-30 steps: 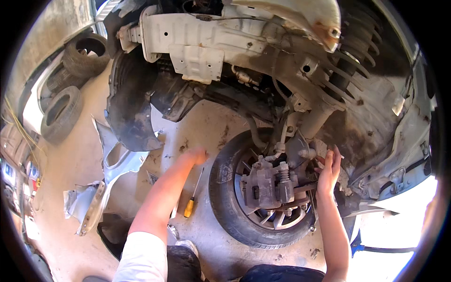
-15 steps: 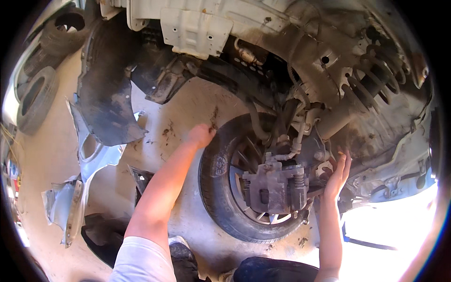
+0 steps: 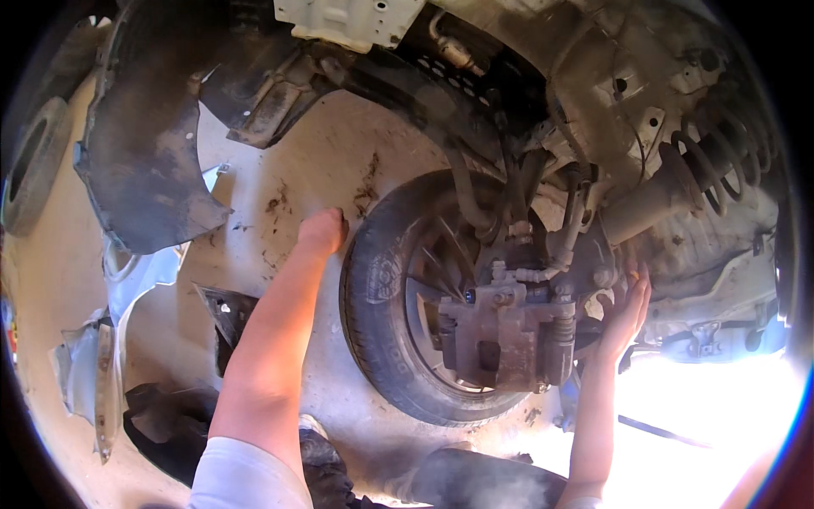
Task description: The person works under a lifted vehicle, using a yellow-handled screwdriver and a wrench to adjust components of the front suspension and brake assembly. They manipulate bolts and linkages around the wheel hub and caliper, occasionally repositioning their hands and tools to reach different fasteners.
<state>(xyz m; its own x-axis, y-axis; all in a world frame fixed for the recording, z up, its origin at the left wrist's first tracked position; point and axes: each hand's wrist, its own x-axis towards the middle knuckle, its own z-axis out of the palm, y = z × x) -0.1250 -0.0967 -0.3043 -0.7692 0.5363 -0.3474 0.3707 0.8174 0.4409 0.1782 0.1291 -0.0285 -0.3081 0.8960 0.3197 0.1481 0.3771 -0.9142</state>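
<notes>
My left hand (image 3: 323, 230) is a closed fist over the floor, just left of a tyre (image 3: 371, 293) on a spoked wheel. Its fingers curl out of sight, so I cannot tell what, if anything, it holds. My right hand (image 3: 625, 318) lies with stretched fingers against the right side of the brake and suspension assembly; its fingers point up beside the lower end of the strut. A dusty brake caliper (image 3: 509, 335) sits between my hands, in front of the flat-lying wheel. A coil spring (image 3: 710, 170) surrounds the strut (image 3: 649, 208) at the upper right.
The vehicle's bare wheel well (image 3: 627, 85) spreads overhead. A black liner panel (image 3: 148, 144) hangs at the left, above a silver-blue body panel (image 3: 140, 284) on the floor. Another tyre (image 3: 36, 165) stands at the far left. Dirt crumbs lie near the wheel. Bright light floods the lower right.
My left fist has moved left, away from the tyre's edge. The whole view has shifted somewhat. My right hand stays against the assembly, and the caliper sits slightly farther right in view.
</notes>
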